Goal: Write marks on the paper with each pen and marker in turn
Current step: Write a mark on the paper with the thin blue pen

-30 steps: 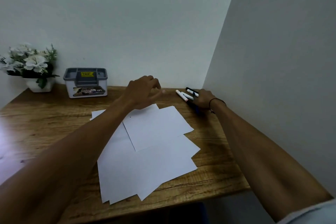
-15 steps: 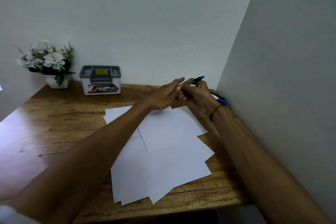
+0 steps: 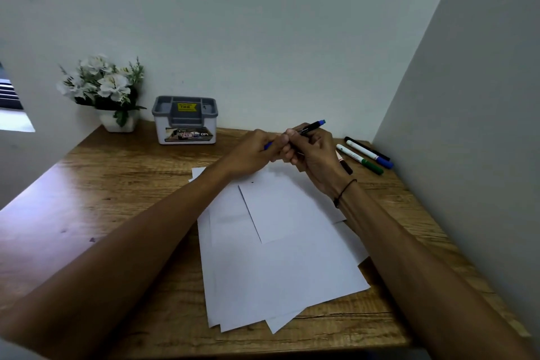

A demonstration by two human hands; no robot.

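The blue pen [image 3: 311, 127] is held above the paper [image 3: 280, 257], its barrel pinched by the fingers of the right hand [image 3: 314, 155]. The left hand [image 3: 252, 153] is closed on what is judged to be its cap. The pen is judged light, rigid and smooth; the barrel should be gripped mid-length. Remaining markers [image 3: 365, 155] lie on the surface [image 3: 117, 184].

grey storage box [image 3: 185, 120] | front label: "42" and "OPL" legible | yellow sticker on lid: print too small to read
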